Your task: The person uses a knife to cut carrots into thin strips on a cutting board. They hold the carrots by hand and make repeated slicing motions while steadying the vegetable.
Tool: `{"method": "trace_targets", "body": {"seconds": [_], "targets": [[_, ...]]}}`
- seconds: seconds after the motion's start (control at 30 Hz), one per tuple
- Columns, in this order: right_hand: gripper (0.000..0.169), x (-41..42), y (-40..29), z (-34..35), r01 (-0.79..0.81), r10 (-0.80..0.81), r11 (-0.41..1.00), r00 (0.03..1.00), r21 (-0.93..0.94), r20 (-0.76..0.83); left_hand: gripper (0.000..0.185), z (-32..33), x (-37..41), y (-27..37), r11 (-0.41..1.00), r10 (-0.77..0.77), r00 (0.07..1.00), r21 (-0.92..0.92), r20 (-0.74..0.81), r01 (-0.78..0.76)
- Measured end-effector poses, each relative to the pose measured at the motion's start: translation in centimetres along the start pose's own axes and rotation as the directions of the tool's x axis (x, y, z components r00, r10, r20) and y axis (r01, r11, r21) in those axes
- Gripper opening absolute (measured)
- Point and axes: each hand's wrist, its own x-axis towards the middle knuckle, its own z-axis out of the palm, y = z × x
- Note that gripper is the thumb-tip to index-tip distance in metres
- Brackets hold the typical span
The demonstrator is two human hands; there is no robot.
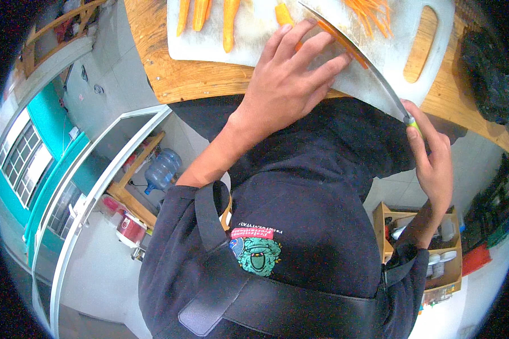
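My right hand [430, 148] is closed around the green handle of a kitchen knife [375, 78]. The long blade lies across a white plastic cutting board [214, 48], beside an orange carrot strip [343, 42]. With fingers spread and bent, my left hand [288, 76] rests over the board; its fingertips are near the blade and the carrot strip. A short carrot piece [283, 15] shows just beyond those fingers. Peeled carrot lengths [230, 25] lie at the board's left part. Thin carrot shreds [369, 15] form a pile beyond the knife. What lies under my left palm is hidden.
The board lies on a wooden table [195, 80], whose near edge runs by my lap. A dark plastic bag [488, 76] sits at the table's right. Below right stands a wooden shelf [454, 262] with items; a blue water jug [163, 169] is at left.
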Motion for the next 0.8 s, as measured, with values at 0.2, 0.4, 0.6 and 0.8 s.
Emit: {"method": "trace_targets", "body": {"seconds": [0.2,0.4,0.6,0.8], "targets": [[0.038,0.1,-0.4,0.0,-0.04,0.04,0.999,0.999,0.014,0.016,0.046,-0.3,0.2,0.3,1.0,0.007,1.0,0.027,0.01,-0.007],[0.039,0.0,-0.5,0.3,-0.052,0.052,0.999,0.999,0.002,0.015,0.049,-0.3,0.3,0.7,1.0,0.001,0.999,0.009,0.032,-0.001],[0.039,0.0,-0.5,0.5,-0.032,0.032,0.999,0.999,-0.008,0.005,0.045,-0.2,0.1,0.7,0.998,0.003,0.999,0.067,0.035,-0.006],[0.039,0.1,-1.4,0.1,-0.141,0.14,0.99,0.988,0.013,0.062,0.051,-0.5,0.3,0.6,0.996,0.02,0.997,0.085,0.07,-0.026]]}}
